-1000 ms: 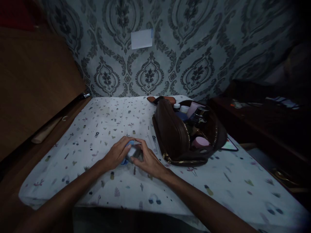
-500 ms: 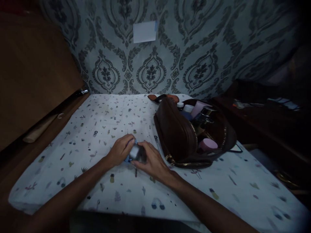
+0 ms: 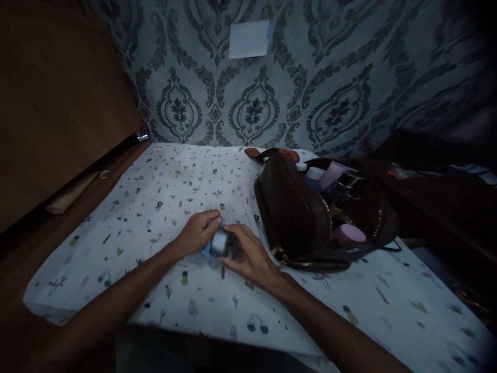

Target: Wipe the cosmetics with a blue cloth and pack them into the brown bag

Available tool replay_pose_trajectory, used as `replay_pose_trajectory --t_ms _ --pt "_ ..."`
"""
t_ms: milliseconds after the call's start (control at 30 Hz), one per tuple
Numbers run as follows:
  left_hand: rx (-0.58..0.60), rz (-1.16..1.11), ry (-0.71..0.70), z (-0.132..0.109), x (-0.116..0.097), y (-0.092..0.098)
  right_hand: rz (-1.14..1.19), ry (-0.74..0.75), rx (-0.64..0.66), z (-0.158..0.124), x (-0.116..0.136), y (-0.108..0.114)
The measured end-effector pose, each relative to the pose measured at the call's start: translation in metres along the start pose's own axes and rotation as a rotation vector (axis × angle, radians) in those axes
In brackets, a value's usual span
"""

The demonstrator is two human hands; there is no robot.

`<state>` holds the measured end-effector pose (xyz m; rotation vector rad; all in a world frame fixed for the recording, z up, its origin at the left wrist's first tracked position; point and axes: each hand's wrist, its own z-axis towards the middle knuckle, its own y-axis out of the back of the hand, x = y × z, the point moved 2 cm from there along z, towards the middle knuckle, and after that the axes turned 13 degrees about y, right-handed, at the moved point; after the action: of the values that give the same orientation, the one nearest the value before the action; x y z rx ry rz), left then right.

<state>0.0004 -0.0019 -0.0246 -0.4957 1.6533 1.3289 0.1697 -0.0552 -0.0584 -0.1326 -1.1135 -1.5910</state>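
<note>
A small rounded container with a silvery-grey top [image 3: 220,242] is between my two hands, just above the patterned white cover. Some blue material [image 3: 208,250], perhaps a cloth, lies along its left side. My left hand [image 3: 199,231] is closed on the blue material, thumb on top, pressing it to the container. My right hand [image 3: 250,256] curls round the container's right side with thumb and fingers. The lower part of the container is hidden. To the right stands an open dark brown leather bag [image 3: 293,212] holding several toiletry-like items, among them a pink round-lidded jar [image 3: 350,234].
The white covered surface [image 3: 186,181] has a printed pattern. Behind it rises a damask-papered wall [image 3: 254,111] with a white card [image 3: 249,39]. A wooden panel [image 3: 66,103] borders the left. Dark furniture stands at the right, and an orange-brown strap [image 3: 254,153] lies behind the bag.
The view has shifted, so the bag and wall card appear further right. Both hands keep hold, with the container turned slightly and more of the blue material showing.
</note>
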Motion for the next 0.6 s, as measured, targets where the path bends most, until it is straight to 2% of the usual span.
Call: replay_pose_trajectory --t_ms 100,167,300,367,500,600 --pt "-0.001 -0.07 0.042 -0.001 0.004 0.002 0.054 0.002 -0.006 0.0 0.001 0.001" --pt "-0.05 -0.101 0.071 -0.003 0.009 0.004 0.094 -0.017 -0.012 0.0 0.001 0.0" --pt "-0.148 -0.123 0.106 -0.011 0.015 0.004 0.207 -0.159 -0.088 0.0 -0.006 -0.003" --pt "-0.14 -0.118 0.037 -0.014 0.016 0.002 0.337 -0.25 -0.139 0.002 -0.009 -0.003" --pt "-0.092 -0.017 -0.207 -0.016 0.013 -0.001 0.624 -0.357 -0.174 0.004 -0.009 0.0" --pt "-0.084 0.067 -0.262 -0.016 0.014 -0.001 0.66 -0.391 -0.15 0.004 -0.005 0.001"
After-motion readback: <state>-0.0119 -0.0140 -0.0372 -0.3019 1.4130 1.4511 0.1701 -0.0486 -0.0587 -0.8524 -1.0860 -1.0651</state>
